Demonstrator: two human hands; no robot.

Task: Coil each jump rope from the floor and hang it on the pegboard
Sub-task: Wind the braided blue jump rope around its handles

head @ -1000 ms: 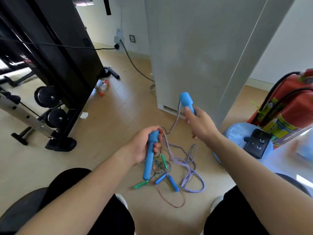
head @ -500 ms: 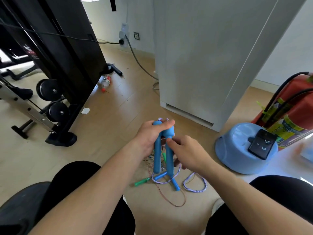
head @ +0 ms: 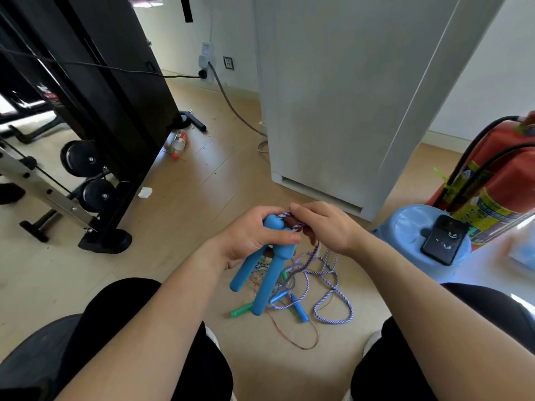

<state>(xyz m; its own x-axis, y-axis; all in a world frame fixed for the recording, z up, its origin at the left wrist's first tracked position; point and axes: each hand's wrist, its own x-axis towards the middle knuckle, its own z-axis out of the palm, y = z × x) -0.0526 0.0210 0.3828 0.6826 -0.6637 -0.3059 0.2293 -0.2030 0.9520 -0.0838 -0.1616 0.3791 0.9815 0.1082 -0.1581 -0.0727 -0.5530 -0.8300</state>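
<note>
Clasping both blue handles in the left hand, fingers curled, a person pinched the striped jump rope with the right hand, slack trailing on the floor; the extinguisher label was unreadable.

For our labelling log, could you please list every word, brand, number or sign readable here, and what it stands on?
No text is legible.
Fire extinguisher label: coloured print, too blurred to read.
Bottle on the floor: red-and-white label, too small to read.
Sticker on the black machine: red and white marks, unreadable.
Phone: a grinning face design, no words.
</note>
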